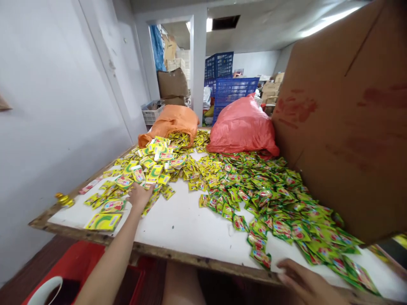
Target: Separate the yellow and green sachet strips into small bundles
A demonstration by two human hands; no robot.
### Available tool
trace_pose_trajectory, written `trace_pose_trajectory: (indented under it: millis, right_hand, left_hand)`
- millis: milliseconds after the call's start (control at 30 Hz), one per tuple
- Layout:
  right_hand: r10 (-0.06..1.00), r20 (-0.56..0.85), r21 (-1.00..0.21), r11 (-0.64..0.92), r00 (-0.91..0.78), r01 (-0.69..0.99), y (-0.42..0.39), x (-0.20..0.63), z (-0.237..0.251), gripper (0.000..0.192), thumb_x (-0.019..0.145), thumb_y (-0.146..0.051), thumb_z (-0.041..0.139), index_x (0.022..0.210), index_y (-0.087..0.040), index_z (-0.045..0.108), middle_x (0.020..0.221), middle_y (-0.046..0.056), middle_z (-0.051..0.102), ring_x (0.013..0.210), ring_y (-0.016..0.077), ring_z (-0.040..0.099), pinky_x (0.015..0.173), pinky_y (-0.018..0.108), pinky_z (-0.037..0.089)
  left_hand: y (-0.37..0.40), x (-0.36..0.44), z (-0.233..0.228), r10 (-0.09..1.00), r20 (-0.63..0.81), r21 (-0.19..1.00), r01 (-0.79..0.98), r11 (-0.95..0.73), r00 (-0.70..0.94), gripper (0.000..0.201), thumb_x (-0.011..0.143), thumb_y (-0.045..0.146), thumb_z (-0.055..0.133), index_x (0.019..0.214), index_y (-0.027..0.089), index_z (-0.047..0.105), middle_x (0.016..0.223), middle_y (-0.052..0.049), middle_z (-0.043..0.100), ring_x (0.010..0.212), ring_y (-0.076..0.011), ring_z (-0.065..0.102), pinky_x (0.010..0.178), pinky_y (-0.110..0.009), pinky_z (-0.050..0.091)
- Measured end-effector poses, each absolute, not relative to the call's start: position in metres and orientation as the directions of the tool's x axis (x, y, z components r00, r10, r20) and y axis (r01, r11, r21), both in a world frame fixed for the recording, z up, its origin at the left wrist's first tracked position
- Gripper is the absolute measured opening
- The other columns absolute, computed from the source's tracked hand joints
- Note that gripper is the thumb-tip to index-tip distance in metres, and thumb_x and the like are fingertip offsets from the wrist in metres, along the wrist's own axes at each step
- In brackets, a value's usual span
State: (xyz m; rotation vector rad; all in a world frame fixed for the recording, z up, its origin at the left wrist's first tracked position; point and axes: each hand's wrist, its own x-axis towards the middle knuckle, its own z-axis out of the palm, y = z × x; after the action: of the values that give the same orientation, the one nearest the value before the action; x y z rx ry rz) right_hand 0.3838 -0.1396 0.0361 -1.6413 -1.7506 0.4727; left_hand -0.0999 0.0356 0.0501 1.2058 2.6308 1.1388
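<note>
orange sack (173, 121) behind yellow sachets (152, 165)

Both forearms are bare, with no sleeve in sight. The left hand (139, 195) and right hand (305, 284) wear no gloves, rings, watch or bracelet. A bare knee shows between the arms.

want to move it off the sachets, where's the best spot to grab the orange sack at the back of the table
Probably the bunched end of the orange sack, at its left near, reached from the table's left side. There the cloth narrows to a graspable neck, while the body is broad and rounded. Its open mouth lies right, spilling sachets, so lifting that side would likely dump more.
</note>
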Motion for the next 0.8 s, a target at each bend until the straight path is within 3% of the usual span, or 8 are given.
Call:
trace_pose_trajectory:
  millis: [67, 233, 300, 400, 533, 667, 800]
  right_hand:
    - [0.985, 0.099, -0.734, 0.169, -0.142, 0.658, -0.119, 0.356, 0.036, 0.014, 0.071, -0.039, 0.059, 0.08, -0.03, 0.065, 0.077, 0.005, 0.068, 0.07, 0.0222, 0.062, 0.063, 0.03, 0.048]
    - [0.949, 0.21, -0.789, 0.306, -0.234, 0.532, -0.077, 0.276, 0.036, 0.012, 0.077, -0.028, 0.052, 0.082, -0.024, 0.062, 0.079, 0.003, 0.065, 0.066, 0.0185, 0.058, 0.063, 0.029, 0.045]
    - [0.934, 0.24, -0.728, 0.353, -0.264, 0.588, -0.061, 0.252, 0.036, 0.013, 0.079, -0.023, 0.049, 0.082, -0.022, 0.061, 0.083, 0.003, 0.063, 0.071, 0.0178, 0.057, 0.067, 0.029, 0.044]
    - [0.932, 0.238, -0.559, 0.36, -0.272, 0.747, -0.027, 0.225, 0.04, 0.022, 0.08, -0.013, 0.044, 0.095, -0.02, 0.059, 0.097, 0.006, 0.061, 0.091, 0.0195, 0.053, 0.081, 0.03, 0.039]
    - [0.948, 0.206, -0.473, 0.315, -0.244, 0.823, 0.02, 0.193, 0.042, 0.046, 0.073, -0.002, 0.046, 0.117, -0.015, 0.049, 0.114, 0.012, 0.055, 0.107, 0.0253, 0.044, 0.087, 0.036, 0.031]
    - [0.956, 0.169, -0.438, 0.292, -0.241, 0.85, 0.021, 0.162, 0.033, 0.03, 0.071, -0.002, 0.049, 0.098, -0.009, 0.06, 0.1, 0.017, 0.06, 0.099, 0.0276, 0.048, 0.084, 0.038, 0.031]
    - [0.945, 0.15, -0.465, 0.326, -0.29, 0.823, 0.0, 0.157, 0.026, 0.012, 0.067, -0.011, 0.058, 0.077, -0.013, 0.066, 0.083, 0.011, 0.066, 0.089, 0.0255, 0.054, 0.08, 0.034, 0.034]
  left_hand:
    - [0.04, -0.097, 0.05, 0.673, 0.256, 0.676, 0.626, 0.389, -0.694, 0.073, 0.054, 0.047, 0.068, 0.11, 0.008, 0.04, 0.111, -0.025, 0.053, 0.11, -0.047, 0.039, 0.086, -0.065, 0.025]
    - [0.024, -0.096, 0.047, 0.683, 0.304, 0.817, 0.551, 0.172, -0.664, 0.071, 0.064, 0.031, 0.062, 0.122, 0.011, 0.027, 0.102, -0.012, 0.058, 0.094, -0.0239, 0.057, 0.083, -0.039, 0.044]
    - [0.008, -0.091, 0.043, 0.688, 0.307, 0.854, 0.509, 0.107, -0.658, 0.064, 0.068, 0.032, 0.059, 0.121, 0.01, 0.03, 0.1, -0.011, 0.059, 0.09, -0.0201, 0.059, 0.077, -0.031, 0.048]
    - [-0.018, -0.066, 0.032, 0.751, 0.251, 0.911, 0.412, 0.031, -0.611, 0.049, 0.068, 0.038, 0.059, 0.108, 0.012, 0.047, 0.093, -0.008, 0.062, 0.084, -0.02, 0.061, 0.072, -0.029, 0.05]
    - [-0.049, -0.012, 0.018, 0.887, 0.004, 0.995, 0.094, 0.045, -0.463, 0.046, 0.056, 0.041, 0.07, 0.091, 0.015, 0.058, 0.081, -0.003, 0.065, 0.076, -0.0213, 0.062, 0.069, -0.03, 0.05]
    - [-0.063, 0.021, 0.017, 0.966, -0.068, 0.995, -0.092, 0.046, -0.248, 0.045, 0.055, 0.04, 0.073, 0.087, 0.019, 0.05, 0.073, 0.0, 0.066, 0.069, -0.0202, 0.064, 0.062, -0.028, 0.05]
    - [-0.07, 0.027, 0.026, 0.98, -0.18, 0.965, -0.209, 0.16, -0.081, 0.049, 0.055, 0.04, 0.073, 0.087, 0.023, 0.04, 0.058, 0.005, 0.064, 0.054, -0.019, 0.064, 0.052, -0.027, 0.049]
